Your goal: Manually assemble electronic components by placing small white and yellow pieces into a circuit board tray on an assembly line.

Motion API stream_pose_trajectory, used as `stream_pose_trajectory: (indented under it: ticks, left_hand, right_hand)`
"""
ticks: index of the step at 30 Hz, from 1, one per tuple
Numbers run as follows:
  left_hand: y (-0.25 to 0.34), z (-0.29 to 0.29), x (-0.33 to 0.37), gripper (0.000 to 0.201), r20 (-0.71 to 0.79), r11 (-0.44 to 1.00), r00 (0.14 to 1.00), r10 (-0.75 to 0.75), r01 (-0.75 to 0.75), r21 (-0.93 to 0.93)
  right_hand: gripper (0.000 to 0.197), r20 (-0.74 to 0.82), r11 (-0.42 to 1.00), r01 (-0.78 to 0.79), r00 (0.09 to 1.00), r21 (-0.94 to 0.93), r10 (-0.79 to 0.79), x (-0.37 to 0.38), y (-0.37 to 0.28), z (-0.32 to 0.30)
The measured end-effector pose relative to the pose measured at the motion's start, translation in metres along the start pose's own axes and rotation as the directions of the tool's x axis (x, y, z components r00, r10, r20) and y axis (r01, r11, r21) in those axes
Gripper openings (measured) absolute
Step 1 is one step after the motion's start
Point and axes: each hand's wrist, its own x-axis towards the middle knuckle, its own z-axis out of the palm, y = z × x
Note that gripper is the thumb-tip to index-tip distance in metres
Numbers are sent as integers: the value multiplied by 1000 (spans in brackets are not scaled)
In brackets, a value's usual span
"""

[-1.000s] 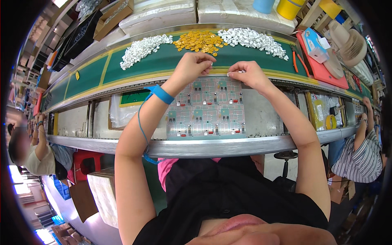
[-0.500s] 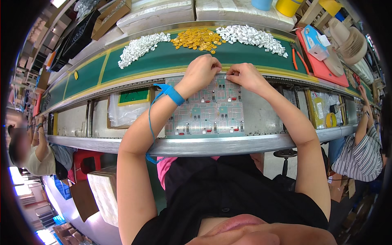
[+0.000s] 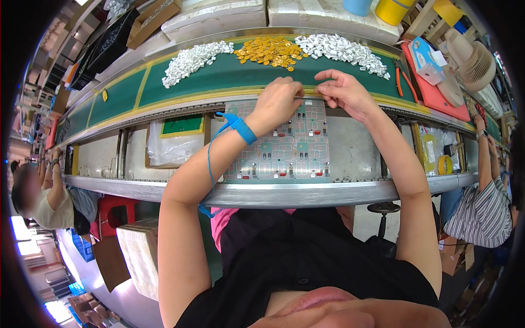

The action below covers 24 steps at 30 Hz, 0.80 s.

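Note:
A printed circuit board [image 3: 279, 148] with red, black and white parts lies across the metal rails in front of me. My left hand [image 3: 280, 102], with a blue wrist strap [image 3: 240, 128] on its arm, is over the board's far edge. Its fingers are curled together, and what they hold, if anything, is hidden. Just to the right, my right hand [image 3: 345, 94] is raised over the yellow-edged strip, index finger stretched out and fingers apart, nothing visible in it. Beyond my hands are yellow disc-shaped parts [image 3: 268, 52] between two heaps of small white block-shaped parts [image 3: 198, 61] [image 3: 347, 53].
Orange-handled pliers [image 3: 403, 79] lie right of the heaps on the green belt [image 3: 219, 79]. Farther right are a red tray [image 3: 437, 87] and a fan [image 3: 467, 57]. A carton with plastic wrap [image 3: 169, 153] is under the rails at left. Other people work at both sides.
My right hand has lifted off the board's far edge, up and to the right, its pinched fingers spreading. My left hand has shifted slightly right and nearer over the board.

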Motion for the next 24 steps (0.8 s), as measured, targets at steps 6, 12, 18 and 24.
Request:
stream_pose_trajectory:
  ticks: [6,12,18,24]
  left_hand:
    - [-29,-32,6,16,-180,995,979,-95,95,-11]
    - [-125,-71,-1,13,-453,717,888,-82,368,592]
    - [-152,-78,-7,18,-430,700,886,-172,417,580]
    - [-137,-79,1,21,-456,806,845,-279,465,368]
  right_hand:
    - [17,20,995,-98,995,-25,98,-5,-6,-9]
    - [13,-10,994,-58,998,-93,57,-6,-5,10]
    - [16,41,961,-3,999,-277,15,-21,-4,21]
    - [12,144,732,257,966,-632,-214,-52,12,31]
